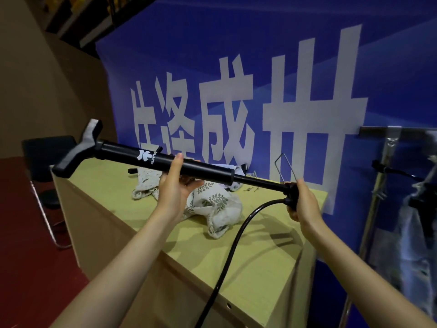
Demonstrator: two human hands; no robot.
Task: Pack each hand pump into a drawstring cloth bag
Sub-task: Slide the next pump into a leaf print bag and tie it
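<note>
A black hand pump (146,158) is held level above the table, its T-handle (78,147) pointing left. My left hand (176,185) grips the barrel from below near its middle. My right hand (303,201) grips the pump's base end, where a wire foot loop (287,170) sticks up and a black hose (233,247) hangs down over the table's front edge. Under the pump lie crumpled white cloth bags (217,204) with a leaf print, on the table (260,268).
A blue banner with large white characters (260,102) stands right behind the table. A metal rack (383,176) with hanging items is at the right. A black chair (47,157) stands at the left on red floor. Small metal bits (250,188) lie near the bags.
</note>
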